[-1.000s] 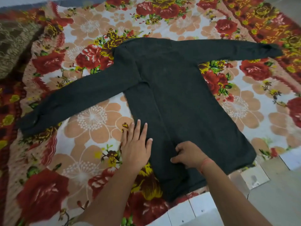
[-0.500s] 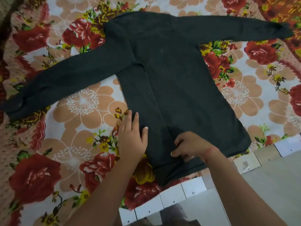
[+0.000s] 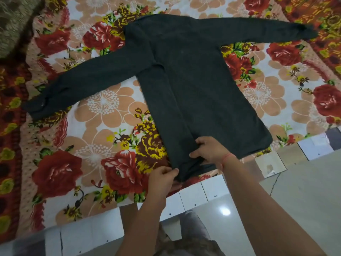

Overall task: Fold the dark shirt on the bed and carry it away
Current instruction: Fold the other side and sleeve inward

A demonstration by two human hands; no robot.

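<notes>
Side fold: left hand (image 3: 162, 175) pinches, right hand (image 3: 208, 149) seemingly grips, dark shirt (image 3: 193, 80) hem at 6 o'clock; next, sleeves inward.

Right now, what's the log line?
dark shirt on floral bedsheet, sleeves spread | left hand pinches hem | right hand grips fold

We see a floral sheet (image 3: 103, 104) printed with red roses and peach blossoms. At the sheet's far left corner lies a brown patterned cloth (image 3: 13, 24). White panels (image 3: 191, 196) border the sheet's near edge, and glossy grey floor (image 3: 304, 191) lies beyond them.
</notes>
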